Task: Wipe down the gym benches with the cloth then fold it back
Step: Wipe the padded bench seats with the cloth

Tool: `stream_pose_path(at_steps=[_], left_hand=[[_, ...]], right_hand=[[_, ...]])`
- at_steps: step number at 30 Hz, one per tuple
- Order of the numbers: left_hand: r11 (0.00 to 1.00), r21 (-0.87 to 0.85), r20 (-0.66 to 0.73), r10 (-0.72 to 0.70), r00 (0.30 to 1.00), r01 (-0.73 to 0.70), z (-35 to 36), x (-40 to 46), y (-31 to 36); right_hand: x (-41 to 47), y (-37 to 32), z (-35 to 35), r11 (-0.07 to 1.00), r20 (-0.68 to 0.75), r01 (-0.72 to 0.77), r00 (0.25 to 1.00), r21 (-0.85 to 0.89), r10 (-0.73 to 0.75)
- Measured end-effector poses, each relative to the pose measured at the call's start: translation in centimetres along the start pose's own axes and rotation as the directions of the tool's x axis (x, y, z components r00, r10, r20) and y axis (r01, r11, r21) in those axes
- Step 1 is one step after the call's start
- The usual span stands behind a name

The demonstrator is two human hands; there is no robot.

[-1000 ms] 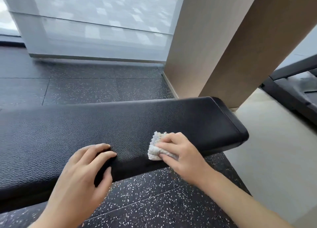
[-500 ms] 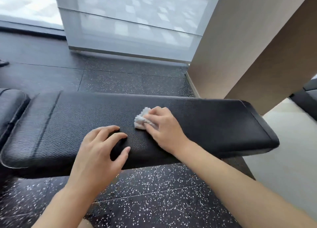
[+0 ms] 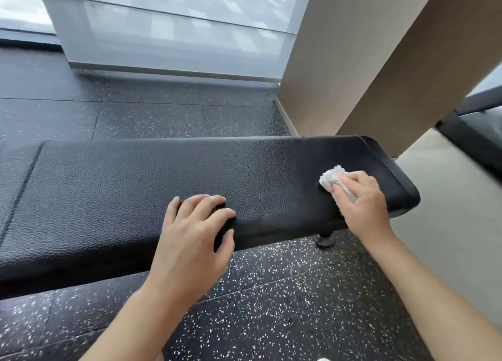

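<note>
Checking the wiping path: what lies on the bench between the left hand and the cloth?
Nothing: in the head view, only bare black bench padding runs between the left hand and the cloth under the right hand.

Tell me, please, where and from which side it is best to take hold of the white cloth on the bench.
Probably the bunched end of the cloth that sticks out past the right hand, taken from above on the bench's far side. It is the only exposed part; the rest lies under the fingers, pressed flat on the pad near the bench's right end.
</note>
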State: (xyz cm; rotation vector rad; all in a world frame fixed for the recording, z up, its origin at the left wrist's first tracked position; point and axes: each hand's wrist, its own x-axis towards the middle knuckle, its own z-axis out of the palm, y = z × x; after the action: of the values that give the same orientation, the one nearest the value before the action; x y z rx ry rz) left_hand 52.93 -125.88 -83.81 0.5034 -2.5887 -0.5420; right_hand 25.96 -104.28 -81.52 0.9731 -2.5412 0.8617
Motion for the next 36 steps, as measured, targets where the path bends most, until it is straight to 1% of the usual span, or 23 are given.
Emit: stream_pose_path(at_steps=[2,4,5,7,9,10,12,13,14,16,17,20,22,24,28,30,33,36], left_hand=[[1.000,0.001,0.017,0.023,1.000,-0.023,0.8,0.3,1.0],[1.000,0.003,0.017,0.031,0.999,-0.031,1.3,0.7,1.7],[1.000,0.002,0.012,0.031,0.999,-0.031,1.5,0.8,2.0],[1.000,0.000,-0.008,0.030,1.000,-0.030,1.8,1.2,2.4],[1.000,0.002,-0.035,0.031,0.999,-0.031,2.2,1.4,2.6],[1.000,0.004,-0.048,0.030,0.998,-0.030,2.3,1.5,2.6],[1.000,0.014,-0.076,0.022,0.997,-0.021,2.5,1.6,2.7],[1.000,0.022,-0.089,0.018,0.996,-0.016,2.6,1.7,2.8],[1.000,0.028,-0.100,0.014,0.995,-0.011,2.7,1.7,2.9],[0.999,0.033,-0.113,0.004,0.994,0.000,2.8,1.8,3.0],[1.000,0.031,-0.116,0.000,0.993,0.003,2.8,1.8,3.0],[1.000,0.024,-0.118,0.003,0.993,0.000,2.7,1.8,2.9],[1.000,0.015,-0.110,0.011,0.994,-0.010,2.6,1.7,2.7],[1.000,0.001,-0.094,0.015,0.995,-0.015,2.5,1.7,2.6],[0.999,-0.035,-0.041,-0.004,0.999,0.003,1.7,1.5,2.0],[0.999,-0.026,-0.037,-0.033,0.999,0.032,0.8,1.2,1.0],[0.994,-0.013,-0.071,-0.110,0.991,0.109,-1.2,0.5,-1.2],[0.981,0.002,-0.115,-0.194,0.974,0.195,-3.4,-0.6,-3.7]], right_hand=[[0.0,1.0,-0.2,0.996,-0.046,-0.077,0.996,-0.042,0.075],[-0.4,-0.6,0.6,0.996,-0.063,-0.077,0.995,-0.049,0.074],[-0.8,-2.1,1.1,0.999,-0.049,-0.037,0.998,-0.037,0.035],[-1.9,-5.7,2.3,0.994,0.019,0.110,0.994,0.029,-0.110],[-3.4,-8.8,3.3,0.960,0.106,0.249,0.959,0.131,-0.263],[-4.0,-9.7,3.6,0.940,0.133,0.296,0.938,0.171,-0.320],[-4.1,-9.2,3.6,0.912,0.147,0.359,0.909,0.199,-0.390],[-3.8,-7.9,3.4,0.912,0.133,0.365,0.910,0.186,-0.392],[-3.4,-6.3,3.0,0.927,0.108,0.339,0.928,0.160,-0.357],[-2.3,-2.1,1.8,0.976,0.021,0.205,0.978,0.069,-0.207],[-1.7,0.1,1.1,0.992,-0.022,0.125,0.992,0.020,-0.124],[0.0,4.9,-0.7,0.996,-0.095,-0.066,0.994,-0.058,0.060],[0.8,5.7,-0.8,0.988,-0.105,-0.134,0.986,-0.072,0.126],[1.2,5.3,-0.3,0.983,-0.104,-0.161,0.983,-0.089,0.152],[2.6,3.4,0.7,0.979,-0.045,-0.171,0.985,-0.110,0.167],[3.6,1.2,1.9,0.986,0.004,-0.132,0.991,-0.100,0.133],[4.7,-4.7,5.4,0.999,0.107,0.001,0.994,-0.036,0.003],[5.3,-11.1,9.4,0.986,0.201,0.152,0.966,0.064,-0.162]])
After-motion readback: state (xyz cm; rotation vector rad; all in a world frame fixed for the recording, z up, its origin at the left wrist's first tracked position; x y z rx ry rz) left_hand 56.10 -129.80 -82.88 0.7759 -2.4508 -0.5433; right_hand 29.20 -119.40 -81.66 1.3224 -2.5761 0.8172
